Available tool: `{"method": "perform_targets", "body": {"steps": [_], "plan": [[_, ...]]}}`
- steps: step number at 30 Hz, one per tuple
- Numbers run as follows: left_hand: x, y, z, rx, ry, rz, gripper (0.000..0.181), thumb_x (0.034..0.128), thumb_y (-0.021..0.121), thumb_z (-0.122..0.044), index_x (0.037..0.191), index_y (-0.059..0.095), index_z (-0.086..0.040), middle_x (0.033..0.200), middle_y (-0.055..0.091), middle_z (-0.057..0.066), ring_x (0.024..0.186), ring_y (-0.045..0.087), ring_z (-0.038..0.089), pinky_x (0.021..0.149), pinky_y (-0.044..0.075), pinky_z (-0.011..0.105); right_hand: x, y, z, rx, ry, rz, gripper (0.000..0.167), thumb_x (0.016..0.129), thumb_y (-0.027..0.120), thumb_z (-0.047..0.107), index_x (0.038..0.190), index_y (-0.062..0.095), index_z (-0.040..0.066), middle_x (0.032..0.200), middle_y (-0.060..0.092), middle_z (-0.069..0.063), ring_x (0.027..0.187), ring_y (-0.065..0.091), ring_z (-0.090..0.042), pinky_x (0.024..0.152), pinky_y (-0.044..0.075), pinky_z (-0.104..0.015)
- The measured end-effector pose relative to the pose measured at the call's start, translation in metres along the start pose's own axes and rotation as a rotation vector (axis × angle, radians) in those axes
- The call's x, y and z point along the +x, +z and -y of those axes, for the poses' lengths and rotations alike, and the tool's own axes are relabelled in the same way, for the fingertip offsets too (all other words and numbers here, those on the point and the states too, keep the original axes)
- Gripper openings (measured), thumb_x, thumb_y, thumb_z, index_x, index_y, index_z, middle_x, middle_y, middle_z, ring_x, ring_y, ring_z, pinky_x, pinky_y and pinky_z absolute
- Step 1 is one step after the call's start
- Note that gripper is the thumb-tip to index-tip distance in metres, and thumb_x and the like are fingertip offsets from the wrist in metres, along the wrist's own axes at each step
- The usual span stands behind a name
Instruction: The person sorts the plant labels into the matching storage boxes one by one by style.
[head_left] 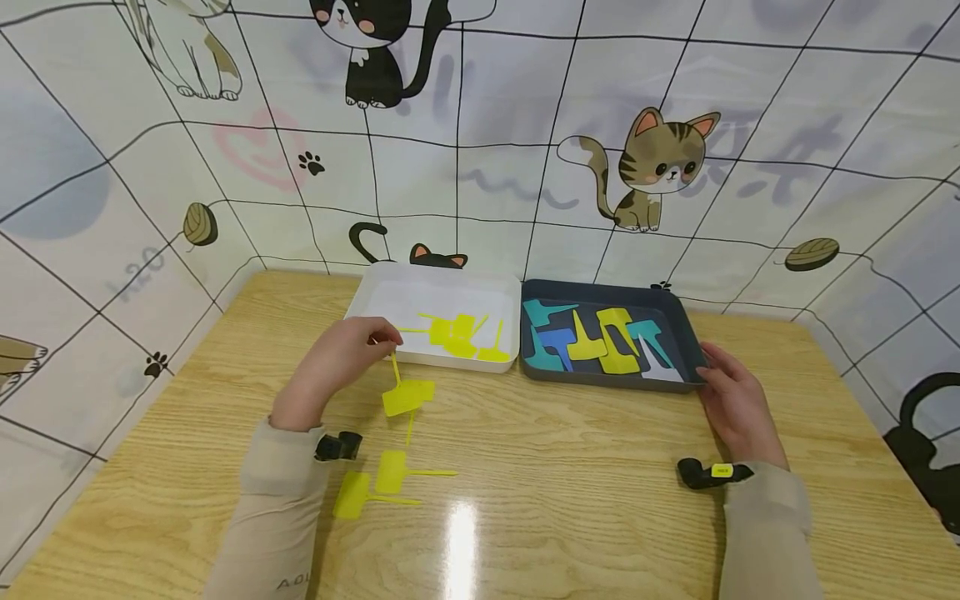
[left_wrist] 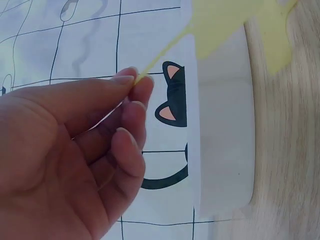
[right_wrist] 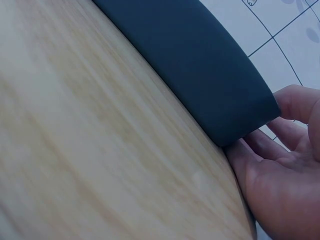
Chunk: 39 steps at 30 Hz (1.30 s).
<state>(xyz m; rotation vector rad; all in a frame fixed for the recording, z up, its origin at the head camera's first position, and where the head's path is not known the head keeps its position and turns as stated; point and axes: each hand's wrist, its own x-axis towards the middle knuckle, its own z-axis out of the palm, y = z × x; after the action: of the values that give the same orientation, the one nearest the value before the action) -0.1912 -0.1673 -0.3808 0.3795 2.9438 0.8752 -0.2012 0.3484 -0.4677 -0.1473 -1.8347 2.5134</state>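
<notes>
My left hand (head_left: 348, 350) pinches the thin stem of a yellow T-shaped plant label (head_left: 399, 400) between thumb and fingertips, at the white tray's near left corner. The label's broad head hangs down in the head view; it looks blurred in the left wrist view. Partly behind it, another yellow label (head_left: 410, 429) lies on the table. Several yellow labels (head_left: 453, 337) lie in the white tray (head_left: 390, 292). At the dark grey tray (head_left: 600, 381), my right hand (head_left: 742, 408) grips the near right corner, thumb at the rim and fingers against the outer side, partly hidden.
Teal, blue, yellow and white labels (head_left: 618, 362) lie in the dark tray, which stands right beside the white one. Two yellow labels (head_left: 392, 472) lie nearer on the wooden table (head_left: 570, 500). A cat-patterned cloth (head_left: 510, 183) hangs behind the trays.
</notes>
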Motion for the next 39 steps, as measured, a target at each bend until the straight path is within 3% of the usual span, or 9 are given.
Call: {"method": "perform_targets", "body": {"steps": [9, 24, 29, 39], "plan": [[0.000, -0.007, 0.004, -0.084, -0.028, -0.071, 0.011, 0.0883, 0.056, -0.020, 0.096, 0.064, -0.016, 0.091, 0.063, 0.000, 0.079, 0.054, 0.017, 0.067, 0.044, 0.031, 0.001, 0.001, 0.000, -0.020, 0.014, -0.008, 0.058, 0.091, 0.050, 0.005, 0.142, 0.022, 0.007, 0.143, 0.016, -0.008, 0.128, 0.024, -0.016, 0.104, 0.020, -0.025], [-0.002, -0.010, 0.011, -0.156, -0.045, -0.314, 0.010, 0.0875, 0.058, -0.016, 0.095, 0.064, -0.015, 0.091, 0.063, 0.002, 0.078, 0.055, 0.018, 0.065, 0.043, 0.032, 0.000, 0.000, 0.000, 0.016, 0.004, -0.004, 0.060, 0.089, 0.053, 0.005, 0.141, 0.025, 0.007, 0.142, 0.018, -0.008, 0.127, 0.027, -0.015, 0.101, 0.025, -0.022], [0.000, -0.010, 0.014, -0.149, -0.076, -0.357, 0.011, 0.0884, 0.055, -0.012, 0.095, 0.064, -0.014, 0.094, 0.064, 0.002, 0.078, 0.056, 0.018, 0.062, 0.043, 0.031, 0.001, 0.000, 0.000, 0.010, 0.003, 0.000, 0.059, 0.090, 0.051, 0.005, 0.141, 0.024, 0.007, 0.142, 0.018, -0.008, 0.127, 0.027, -0.016, 0.101, 0.025, -0.022], [0.001, -0.006, 0.018, -0.120, -0.108, -0.502, 0.011, 0.0875, 0.057, -0.014, 0.095, 0.066, -0.013, 0.091, 0.065, 0.003, 0.078, 0.056, 0.019, 0.058, 0.043, 0.030, 0.001, 0.000, 0.000, 0.011, 0.006, 0.004, 0.060, 0.089, 0.052, 0.006, 0.142, 0.023, 0.007, 0.143, 0.016, -0.008, 0.128, 0.025, -0.017, 0.101, 0.025, -0.022]]}}
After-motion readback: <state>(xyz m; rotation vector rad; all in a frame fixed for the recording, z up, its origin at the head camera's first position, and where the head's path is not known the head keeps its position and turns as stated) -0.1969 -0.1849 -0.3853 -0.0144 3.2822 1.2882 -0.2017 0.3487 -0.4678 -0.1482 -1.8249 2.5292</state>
